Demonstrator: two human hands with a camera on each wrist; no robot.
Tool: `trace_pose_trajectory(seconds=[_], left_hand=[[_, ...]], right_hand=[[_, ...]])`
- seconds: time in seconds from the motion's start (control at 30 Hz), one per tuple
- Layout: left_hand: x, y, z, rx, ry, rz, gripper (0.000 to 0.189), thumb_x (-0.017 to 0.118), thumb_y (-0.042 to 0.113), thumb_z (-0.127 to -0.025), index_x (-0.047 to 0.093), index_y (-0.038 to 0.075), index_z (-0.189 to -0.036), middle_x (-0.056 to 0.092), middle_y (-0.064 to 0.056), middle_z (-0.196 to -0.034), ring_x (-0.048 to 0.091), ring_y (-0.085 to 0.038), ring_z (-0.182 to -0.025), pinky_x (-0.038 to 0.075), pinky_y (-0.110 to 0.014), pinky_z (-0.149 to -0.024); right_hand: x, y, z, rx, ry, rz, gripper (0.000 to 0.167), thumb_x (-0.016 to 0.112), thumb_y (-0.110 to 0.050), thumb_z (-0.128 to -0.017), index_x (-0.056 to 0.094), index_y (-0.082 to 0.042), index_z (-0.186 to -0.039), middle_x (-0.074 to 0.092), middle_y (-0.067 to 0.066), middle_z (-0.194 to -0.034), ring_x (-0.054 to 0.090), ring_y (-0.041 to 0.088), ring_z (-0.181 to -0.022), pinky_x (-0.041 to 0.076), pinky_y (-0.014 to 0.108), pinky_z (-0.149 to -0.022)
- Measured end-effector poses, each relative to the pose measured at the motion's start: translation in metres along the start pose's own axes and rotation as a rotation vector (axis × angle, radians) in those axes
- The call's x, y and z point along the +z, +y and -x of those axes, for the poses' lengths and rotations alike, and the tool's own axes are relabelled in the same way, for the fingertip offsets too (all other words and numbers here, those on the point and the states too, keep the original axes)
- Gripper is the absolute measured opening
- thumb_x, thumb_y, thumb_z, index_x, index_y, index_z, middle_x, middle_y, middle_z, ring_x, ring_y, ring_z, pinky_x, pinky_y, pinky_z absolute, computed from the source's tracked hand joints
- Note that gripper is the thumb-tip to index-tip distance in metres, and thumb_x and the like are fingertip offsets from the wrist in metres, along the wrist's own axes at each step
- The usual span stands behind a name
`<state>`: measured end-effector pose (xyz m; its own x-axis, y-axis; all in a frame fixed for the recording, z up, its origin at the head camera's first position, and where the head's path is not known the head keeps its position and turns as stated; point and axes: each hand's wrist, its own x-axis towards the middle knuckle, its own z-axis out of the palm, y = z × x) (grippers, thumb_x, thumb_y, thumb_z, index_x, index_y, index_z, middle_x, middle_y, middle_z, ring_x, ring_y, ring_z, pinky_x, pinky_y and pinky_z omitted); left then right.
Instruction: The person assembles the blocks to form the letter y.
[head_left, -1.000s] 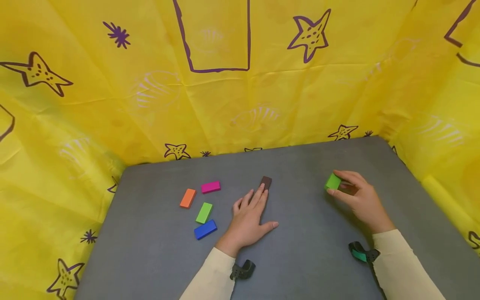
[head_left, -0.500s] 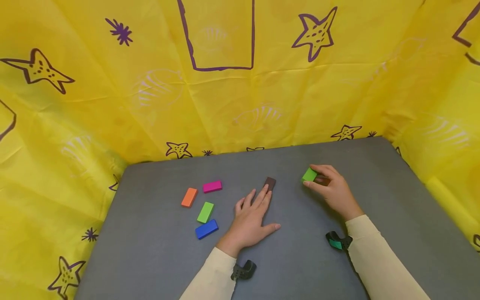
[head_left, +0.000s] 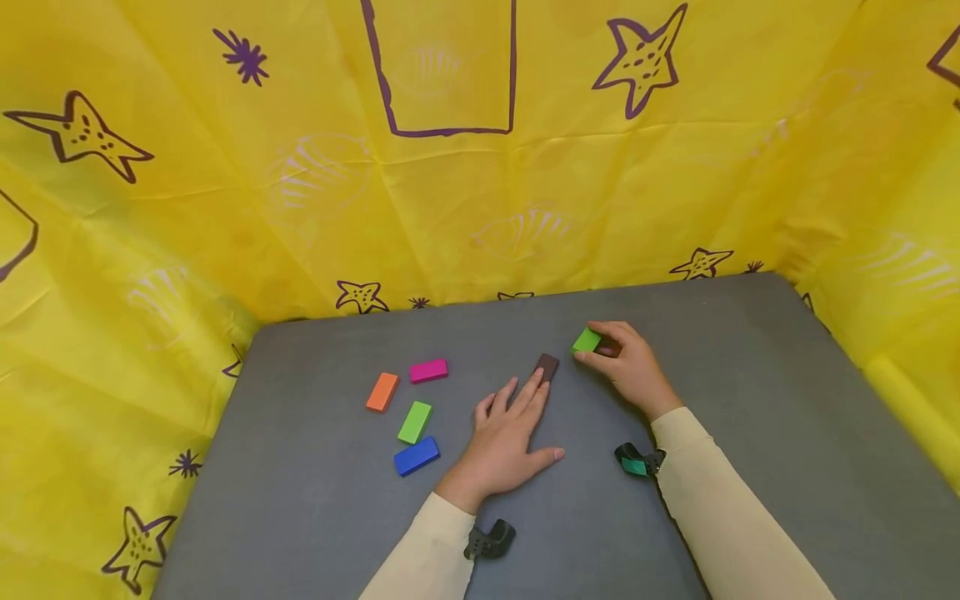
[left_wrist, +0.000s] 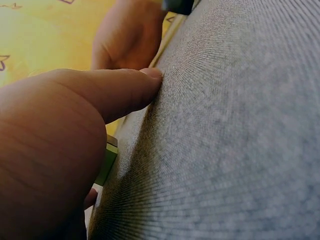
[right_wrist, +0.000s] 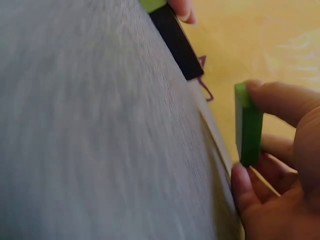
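My left hand lies spread on the grey table, its fingertips on a dark brown block. In the right wrist view, a green piece adjoins the near end of that dark block, by a left fingertip; my fingers cover it in the head view. The left wrist view shows a green block partly behind my left thumb. My right hand pinches another green block between thumb and fingers, to the right of the brown block and apart from it. In the right wrist view, the held block stands on edge above the surface.
Left of my left hand lie an orange block, a magenta block, a green block and a blue block. The blue and green ones are close together. A yellow patterned cloth rises behind the table.
My right hand has carried its green block leftward, much nearer to the brown block. The left hand stays in place on the brown block. The whole head view has shifted slightly.
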<state>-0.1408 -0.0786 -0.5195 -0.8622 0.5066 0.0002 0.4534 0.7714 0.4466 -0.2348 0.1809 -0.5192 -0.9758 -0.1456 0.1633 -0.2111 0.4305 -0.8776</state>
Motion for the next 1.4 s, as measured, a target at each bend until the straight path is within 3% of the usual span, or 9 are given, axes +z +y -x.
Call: trace_pose_trajectory(seconds=[0.13, 0.4, 0.63, 1.4], left_hand=[[-0.001, 0.000, 0.000, 0.002, -0.005, -0.002, 0.096, 0.072, 0.056, -0.102, 0.022, 0.017, -0.175, 0.003, 0.008, -0.182, 0.010, -0.034, -0.164, 0.015, -0.064, -0.122], [-0.003, 0.000, -0.001, 0.007, -0.003, -0.005, 0.096, 0.071, 0.056, -0.103, 0.022, 0.017, -0.175, 0.003, 0.008, -0.181, 0.010, -0.034, -0.164, 0.016, -0.064, -0.122], [-0.001, -0.001, -0.001, 0.012, 0.002, -0.011, 0.096, 0.072, 0.056, -0.103, 0.022, 0.017, -0.175, 0.004, 0.009, -0.181, 0.012, -0.034, -0.164, 0.017, -0.063, -0.121], [0.000, -0.002, 0.000, 0.013, -0.004, -0.015, 0.095, 0.070, 0.058, -0.103, 0.022, 0.018, -0.175, 0.004, 0.009, -0.181, 0.012, -0.034, -0.164, 0.018, -0.062, -0.121]], right_hand=[[0.012, -0.001, -0.010, -0.005, 0.002, 0.040, 0.061, 0.086, -0.016, -0.098, 0.061, 0.007, -0.149, 0.057, 0.023, -0.145, 0.059, 0.038, -0.126, 0.051, 0.055, -0.105], [0.026, -0.003, -0.023, -0.026, -0.015, 0.063, 0.057, 0.083, -0.019, -0.101, 0.062, 0.006, -0.148, 0.057, 0.024, -0.147, 0.057, 0.040, -0.130, 0.048, 0.057, -0.108], [0.024, 0.000, -0.020, -0.008, 0.005, 0.058, 0.042, 0.072, -0.009, -0.107, 0.065, 0.004, -0.146, 0.059, 0.022, -0.146, 0.057, 0.039, -0.130, 0.046, 0.056, -0.109], [0.029, 0.000, -0.016, -0.059, -0.036, 0.115, 0.036, 0.074, -0.010, -0.106, 0.070, 0.001, -0.140, 0.063, 0.020, -0.144, 0.057, 0.039, -0.133, 0.045, 0.058, -0.111]])
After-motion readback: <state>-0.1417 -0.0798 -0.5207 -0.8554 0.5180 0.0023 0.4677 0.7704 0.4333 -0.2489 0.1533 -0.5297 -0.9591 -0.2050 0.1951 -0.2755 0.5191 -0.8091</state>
